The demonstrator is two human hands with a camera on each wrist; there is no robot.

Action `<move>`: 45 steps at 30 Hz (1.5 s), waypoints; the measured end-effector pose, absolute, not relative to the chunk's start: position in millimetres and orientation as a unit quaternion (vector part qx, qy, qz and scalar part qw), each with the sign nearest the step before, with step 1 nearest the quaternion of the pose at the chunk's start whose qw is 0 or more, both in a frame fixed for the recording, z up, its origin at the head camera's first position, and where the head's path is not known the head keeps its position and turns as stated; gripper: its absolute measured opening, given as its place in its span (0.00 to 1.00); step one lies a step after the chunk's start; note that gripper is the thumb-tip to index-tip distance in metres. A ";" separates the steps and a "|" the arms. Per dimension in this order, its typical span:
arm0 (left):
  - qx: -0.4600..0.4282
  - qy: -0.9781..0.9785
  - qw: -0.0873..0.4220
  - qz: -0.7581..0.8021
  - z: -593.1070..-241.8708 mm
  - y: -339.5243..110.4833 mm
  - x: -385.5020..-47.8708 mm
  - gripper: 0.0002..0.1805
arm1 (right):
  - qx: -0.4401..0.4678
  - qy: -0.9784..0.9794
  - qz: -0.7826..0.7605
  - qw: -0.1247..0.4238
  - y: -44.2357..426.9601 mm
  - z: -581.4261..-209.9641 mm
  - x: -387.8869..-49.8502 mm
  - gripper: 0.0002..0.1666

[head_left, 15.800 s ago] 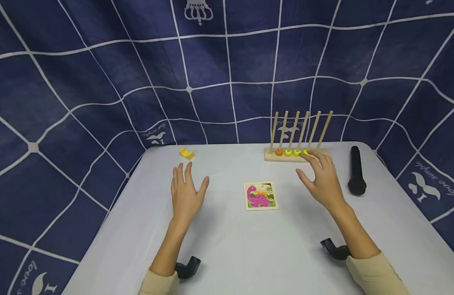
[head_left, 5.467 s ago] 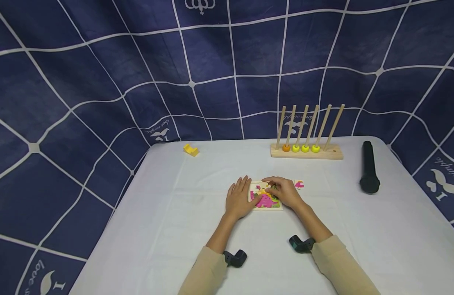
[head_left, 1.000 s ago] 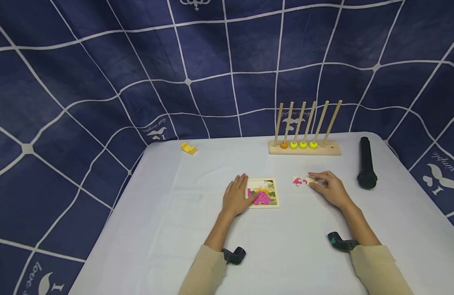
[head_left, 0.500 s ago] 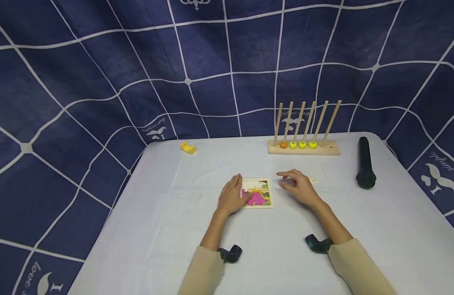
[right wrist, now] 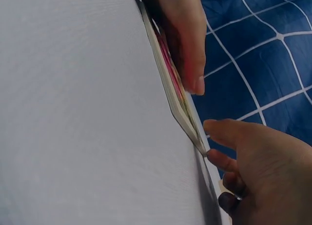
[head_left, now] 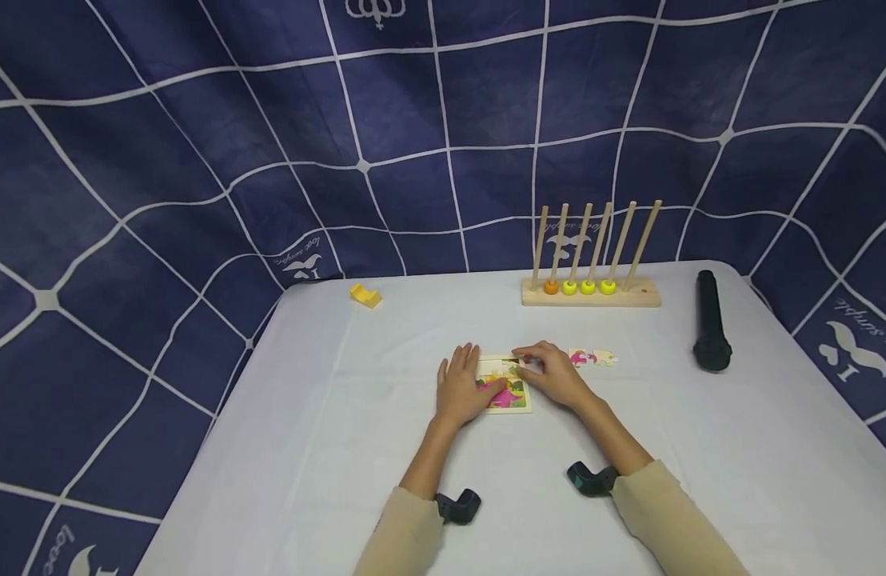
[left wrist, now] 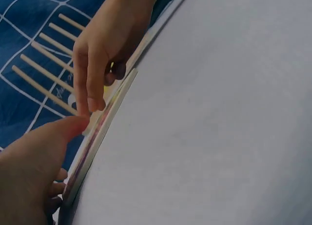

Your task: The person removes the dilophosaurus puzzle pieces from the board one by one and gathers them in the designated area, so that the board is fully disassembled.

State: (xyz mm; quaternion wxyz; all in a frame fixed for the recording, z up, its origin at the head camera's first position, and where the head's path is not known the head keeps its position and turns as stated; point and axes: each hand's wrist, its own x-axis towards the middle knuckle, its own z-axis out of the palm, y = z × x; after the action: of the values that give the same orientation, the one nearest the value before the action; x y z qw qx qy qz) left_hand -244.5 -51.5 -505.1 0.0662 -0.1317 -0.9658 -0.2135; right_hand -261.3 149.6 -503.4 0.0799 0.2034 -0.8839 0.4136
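Note:
A small dinosaur jigsaw puzzle in a pale wooden tray [head_left: 511, 411] lies on the white cloth, its upper-left part bare of pieces. My left hand [head_left: 459, 392] rests along the tray's left edge, fingers straight, the thumb over the pink dinosaur. At the tray's upper right corner is my right hand [head_left: 558, 376], touching the edge with its index finger; in the right wrist view a gap shows between its thumb and index fingertips [right wrist: 210, 154]. Two loose jigsaw pieces, one pink [head_left: 577, 358] and one mostly pale [head_left: 604, 358], lie right of the tray.
At the back right stands a wooden peg rack [head_left: 633, 298] with one orange and several yellow beads. A black microphone-shaped object [head_left: 712, 320] lies on the far right, a small yellow block [head_left: 365, 296] at the back left. A blue curtain [head_left: 270, 96] hangs behind.
From the loose pieces on the right, my right hand has moved left to the tray's corner, uncovering both pieces. The tray's upper-left pieces were in place in the oldest frame. My left hand stays on the tray.

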 end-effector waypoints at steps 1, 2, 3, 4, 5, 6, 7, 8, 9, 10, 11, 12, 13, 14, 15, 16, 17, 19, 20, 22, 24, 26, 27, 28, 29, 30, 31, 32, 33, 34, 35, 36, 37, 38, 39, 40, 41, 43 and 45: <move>-0.130 -0.968 0.065 -0.205 -506.5 -50.3 -244.1 0.48 | 0.203 -0.885 0.412 0.080 149.7 -504.6 -261.5 0.18; -0.128 -0.970 0.066 -0.197 -507.7 -49.5 -243.7 0.48 | 0.203 -0.885 0.412 0.081 149.7 -505.1 -261.4 0.18; -0.127 -0.971 0.068 -0.189 -508.9 -48.8 -243.5 0.48 | 0.202 -0.884 0.414 0.081 149.6 -505.2 -261.2 0.17; -0.127 -0.972 0.069 -0.183 -509.7 -48.3 -243.2 0.48 | 0.202 -0.883 0.416 0.081 149.6 -505.5 -261.1 0.17; -0.126 -0.974 0.070 -0.176 -510.4 -48.1 -243.0 0.48 | 0.203 -0.883 0.416 0.082 149.7 -506.2 -261.2 0.16; -0.126 -0.975 0.069 -0.171 -511.0 -48.2 -242.8 0.49 | 0.202 -0.882 0.417 0.082 149.5 -506.4 -261.2 0.16; -0.126 -0.976 0.068 -0.165 -511.3 -48.3 -242.7 0.49 | 0.203 -0.883 0.416 0.082 149.3 -506.7 -261.2 0.16; -0.126 -0.976 0.068 -0.165 -511.3 -48.4 -242.5 0.49 | 0.202 -0.883 0.416 0.081 149.0 -506.5 -260.9 0.16; -0.126 -0.976 0.067 -0.163 -511.4 -48.5 -242.2 0.49 | 0.202 -0.884 0.415 0.080 148.9 -506.5 -260.8 0.16; -0.126 -0.977 0.065 -0.162 -511.3 -48.6 -241.9 0.50 | 0.201 -0.884 0.414 0.078 148.8 -506.3 -260.5 0.16; -0.126 -0.977 0.065 -0.160 -511.2 -48.7 -241.7 0.50 | 0.200 -0.886 0.412 0.077 148.6 -506.3 -260.3 0.16; -0.127 -0.977 0.065 -0.158 -511.4 -48.8 -241.6 0.50 | 0.198 -0.886 0.412 0.076 148.4 -506.0 -260.0 0.16; -0.128 -0.977 0.066 -0.156 -511.7 -48.6 -241.5 0.50 | 0.197 -0.887 0.412 0.076 148.5 -506.2 -259.8 0.15; -0.129 -0.977 0.068 -0.154 -511.9 -48.3 -241.3 0.50 | 0.195 -0.888 0.410 0.076 148.6 -506.6 -259.5 0.15; -0.130 -0.977 0.070 -0.152 -512.3 -48.1 -241.2 0.50 | 0.194 -0.889 0.408 0.077 148.9 -507.1 -259.5 0.15; -0.131 -0.977 0.072 -0.150 -512.6 -47.9 -241.3 0.50 | 0.194 -0.889 0.408 0.078 149.0 -507.5 -259.5 0.15; -0.132 -0.977 0.073 -0.149 -512.7 -48.0 -241.3 0.50 | 0.195 -0.889 0.406 0.078 149.2 -508.0 -259.6 0.15; -0.134 -0.977 0.074 -0.146 -512.9 -47.8 -241.1 0.50 | 0.197 -0.890 0.403 0.078 149.6 -508.8 -259.7 0.15; -0.135 -0.977 0.074 -0.145 -512.8 -47.9 -241.0 0.50 | 0.197 -0.890 0.403 0.077 149.7 -508.9 -259.7 0.15; -0.136 -0.977 0.073 -0.146 -512.8 -48.2 -240.8 0.50 | 0.198 -0.889 0.405 0.075 149.9 -508.8 -259.8 0.16; -0.137 -0.977 0.072 -0.145 -512.7 -48.3 -240.5 0.50 | 0.202 -0.888 0.405 0.077 150.0 -508.9 -259.8 0.16; -0.138 -0.977 0.072 -0.146 -512.9 -48.5 -240.5 0.50 | 0.208 -0.885 0.408 0.082 150.2 -509.1 -259.9 0.16; -0.138 -0.977 0.072 -0.146 -513.0 -48.6 -240.6 0.50 | 0.211 -0.884 0.408 0.084 150.2 -509.0 -260.1 0.16; -0.138 -0.977 0.072 -0.145 -513.0 -48.8 -240.6 0.50 | 0.215 -0.883 0.407 0.087 150.2 -508.8 -260.3 0.16; -0.138 -0.977 0.072 -0.145 -513.0 -48.8 -240.8 0.50 | 0.219 -0.883 0.406 0.089 150.2 -508.5 -260.5 0.15; -0.138 -0.977 0.073 -0.145 -512.9 -48.9 -240.9 0.50 | 0.221 -0.883 0.406 0.088 150.2 -508.3 -260.9 0.15; -0.138 -0.977 0.073 -0.145 -512.8 -49.1 -241.1 0.50 | 0.224 -0.883 0.403 0.087 150.4 -508.0 -261.3 0.16; -0.137 -0.977 0.073 -0.145 -512.6 -49.1 -241.3 0.50 | 0.226 -0.884 0.401 0.085 150.5 -507.7 -262.0 0.16; -0.137 -0.977 0.074 -0.144 -512.4 -49.1 -241.4 0.50 | 0.226 -0.885 0.398 0.081 150.5 -507.1 -262.4 0.16; -0.137 -0.977 0.074 -0.144 -512.1 -49.1 -241.4 0.50 | 0.227 -0.887 0.396 0.076 150.6 -506.6 -262.8 0.16; -0.137 -0.977 0.074 -0.143 -512.0 -49.2 -241.5 0.50 | 0.228 -0.888 0.393 0.070 150.7 -506.0 -263.2 0.16; -0.137 -0.978 0.074 -0.141 -511.8 -49.2 -241.5 0.49 | 0.228 -0.890 0.389 0.065 150.8 -505.5 -263.4 0.16; -0.137 -0.978 0.074 -0.140 -511.7 -49.3 -241.5 0.49 | 0.229 -0.891 0.387 0.061 150.6 -504.8 -263.6 0.16; -0.138 -0.978 0.074 -0.140 -511.6 -49.1 -241.4 0.49 | 0.229 -0.893 0.384 0.058 150.7 -504.5 -263.7 0.17; -0.138 -0.978 0.074 -0.141 -511.5 -49.2 -241.2 0.49 | 0.229 -0.893 0.384 0.056 150.6 -504.1 -263.5 0.17; -0.138 -0.977 0.073 -0.143 -511.4 -49.1 -241.0 0.49 | 0.230 -0.893 0.383 0.056 150.6 -504.3 -263.6 0.17; -0.138 -0.977 0.073 -0.144 -511.4 -49.1 -240.7 0.49 | 0.231 -0.893 0.383 0.056 150.6 -504.4 -263.5 0.17; -0.139 -0.977 0.071 -0.148 -511.1 -48.9 -240.1 0.49 | 0.231 -0.891 0.386 0.059 150.2 -504.8 -263.1 0.17; -0.138 -0.977 0.069 -0.149 -511.0 -48.8 -239.8 0.49 | 0.229 -0.887 0.395 0.062 149.9 -505.4 -263.1 0.17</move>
State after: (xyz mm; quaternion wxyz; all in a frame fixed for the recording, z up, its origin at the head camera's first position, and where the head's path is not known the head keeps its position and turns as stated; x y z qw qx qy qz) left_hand -239.8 -48.8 -511.0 0.0694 -0.1383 -0.9767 -0.1488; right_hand -263.1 149.9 -505.4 0.0618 0.2294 -0.8875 0.3949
